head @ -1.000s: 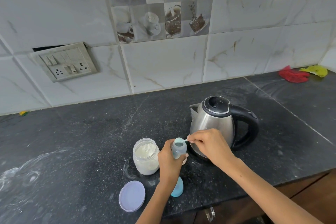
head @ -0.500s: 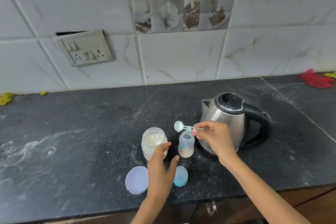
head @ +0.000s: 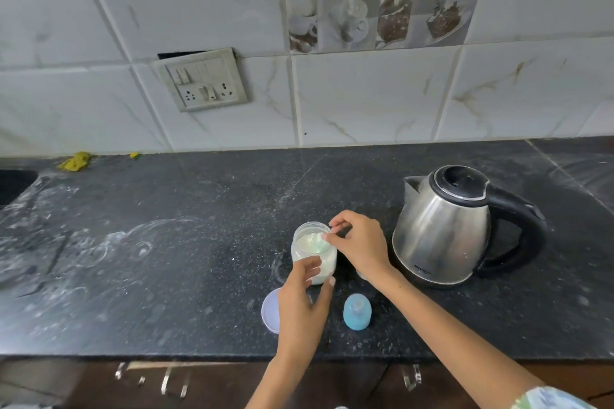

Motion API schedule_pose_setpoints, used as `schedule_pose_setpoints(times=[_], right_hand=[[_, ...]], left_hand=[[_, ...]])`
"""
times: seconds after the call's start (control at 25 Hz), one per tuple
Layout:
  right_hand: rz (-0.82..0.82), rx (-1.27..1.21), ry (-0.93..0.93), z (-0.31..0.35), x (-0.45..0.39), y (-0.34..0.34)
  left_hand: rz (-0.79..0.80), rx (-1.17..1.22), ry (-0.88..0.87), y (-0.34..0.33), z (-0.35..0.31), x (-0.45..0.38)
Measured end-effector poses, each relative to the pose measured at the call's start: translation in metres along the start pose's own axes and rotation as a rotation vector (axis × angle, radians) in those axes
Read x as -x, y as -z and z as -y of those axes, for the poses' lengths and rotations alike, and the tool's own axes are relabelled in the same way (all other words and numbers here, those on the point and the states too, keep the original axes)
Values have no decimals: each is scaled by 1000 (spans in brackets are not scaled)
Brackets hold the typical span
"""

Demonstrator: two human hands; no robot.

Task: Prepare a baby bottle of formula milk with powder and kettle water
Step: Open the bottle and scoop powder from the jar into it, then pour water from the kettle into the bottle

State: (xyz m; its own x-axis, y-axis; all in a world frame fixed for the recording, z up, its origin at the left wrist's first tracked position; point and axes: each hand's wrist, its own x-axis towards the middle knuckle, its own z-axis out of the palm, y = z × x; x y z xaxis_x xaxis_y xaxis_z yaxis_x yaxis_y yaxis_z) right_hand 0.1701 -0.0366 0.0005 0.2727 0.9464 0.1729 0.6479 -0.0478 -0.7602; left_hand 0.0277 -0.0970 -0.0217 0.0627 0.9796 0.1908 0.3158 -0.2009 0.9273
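Note:
A clear jar of white powder [head: 327, 263] stands open on the black counter [head: 186, 262]. My left hand [head: 304, 309] wraps its near side. My right hand [head: 360, 244] pinches a pale green scoop [head: 321, 244] whose bowl dips into the powder in the jar. The baby bottle is almost wholly hidden behind my right wrist. Its blue cap [head: 357, 311] lies on the counter near the front edge. The steel kettle [head: 442, 226] with a black lid and handle stands to the right, lid shut.
The jar's lilac lid [head: 269, 309] lies flat by my left wrist. A switch and socket plate [head: 203, 83] is on the tiled wall. Yellow scraps [head: 74, 161] lie at the back left. Powder dust streaks the counter on the left.
My left hand let go of the bottle and took hold of the powder jar. My right hand carried the scoop from above the bottle into the jar. The view shifted left.

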Motion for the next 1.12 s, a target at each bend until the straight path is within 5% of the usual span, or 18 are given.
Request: schedule_pose_setpoints(times=[0.32, 0.52, 0.64, 0.76, 0.96, 1.12], right_hand=[[-153, -278, -58, -39, 55, 65], [-412, -48, 138, -51, 67, 146], [-534, 339, 283, -65, 47, 190], [-326, 389, 187, -86, 28, 216], [-115, -14, 54, -115, 13, 225], [-132, -255, 108, -128, 4, 222]], left_hand=[[178, -64, -99, -43, 2, 3], [248, -142, -37, -72, -2, -27], [293, -140, 31, -87, -4, -39], [254, -131, 69, -99, -9, -40], [156, -132, 81, -109, -12, -42], [100, -140, 65, -111, -9, -40]])
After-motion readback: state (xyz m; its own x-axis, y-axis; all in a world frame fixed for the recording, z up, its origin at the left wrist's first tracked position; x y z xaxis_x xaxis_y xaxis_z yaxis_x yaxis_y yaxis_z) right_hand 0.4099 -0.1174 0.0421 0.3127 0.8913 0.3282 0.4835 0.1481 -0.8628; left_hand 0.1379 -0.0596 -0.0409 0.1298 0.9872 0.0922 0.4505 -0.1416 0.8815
